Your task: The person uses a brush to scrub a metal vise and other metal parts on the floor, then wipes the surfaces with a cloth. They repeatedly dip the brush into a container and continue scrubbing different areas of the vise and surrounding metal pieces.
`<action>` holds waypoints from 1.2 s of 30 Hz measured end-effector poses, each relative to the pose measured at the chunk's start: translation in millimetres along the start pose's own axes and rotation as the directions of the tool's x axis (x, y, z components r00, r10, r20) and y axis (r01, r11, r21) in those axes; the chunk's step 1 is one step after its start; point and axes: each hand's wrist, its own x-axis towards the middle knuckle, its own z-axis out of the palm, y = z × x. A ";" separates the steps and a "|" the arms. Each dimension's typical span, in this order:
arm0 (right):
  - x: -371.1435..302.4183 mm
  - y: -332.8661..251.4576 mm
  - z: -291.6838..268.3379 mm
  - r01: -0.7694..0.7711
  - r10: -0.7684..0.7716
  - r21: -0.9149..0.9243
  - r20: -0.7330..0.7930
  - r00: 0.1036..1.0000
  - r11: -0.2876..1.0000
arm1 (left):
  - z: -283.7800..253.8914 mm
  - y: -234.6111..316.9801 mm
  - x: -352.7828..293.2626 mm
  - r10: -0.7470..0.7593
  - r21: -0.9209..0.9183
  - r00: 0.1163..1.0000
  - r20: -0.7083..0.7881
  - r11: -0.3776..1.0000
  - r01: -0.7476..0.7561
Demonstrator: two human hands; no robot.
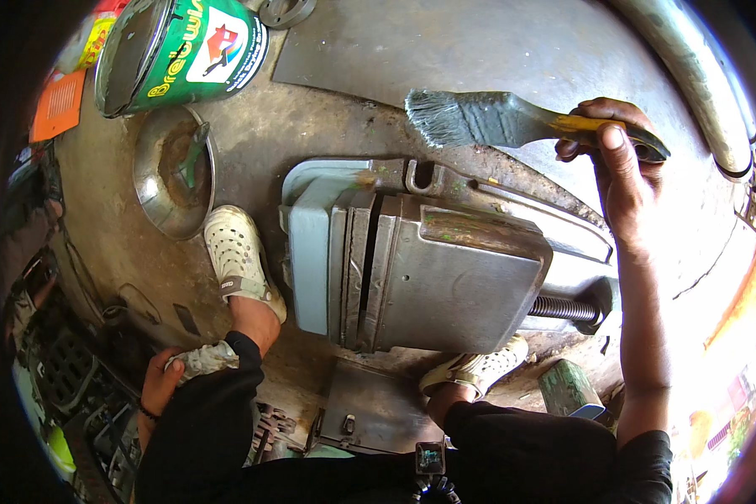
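My right hand [622,160] is closed round the yellow and black handle of a paintbrush [487,118]. Grey-blue paint coats the brush's bristles, which point left above the far side of a large metal bench vise [462,269]. The vise's left end [311,260] is painted light blue-grey; its right block is bare, worn metal with a threaded screw [563,308] beyond it. Beside my left knee, my left hand [160,382] is closed on a crumpled, stained pale rag [206,361]. Part of that hand's fingers is hidden by the rag and the leg.
A green paint can [197,50] stands at the far left, with a metal bowl [147,189] holding a green tool nearer me. A flat metal plate [353,55] lies at the back. My feet in clogs [239,252] flank the vise. A thick pipe [697,76] runs far right.
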 end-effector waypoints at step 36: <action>47.3 17.9 124.9 0.279 -0.167 -0.150 0.510 0.843 0.949 | 1.6 -1.0 -3.3 -0.045 -0.189 0.997 0.061 0.980 0.056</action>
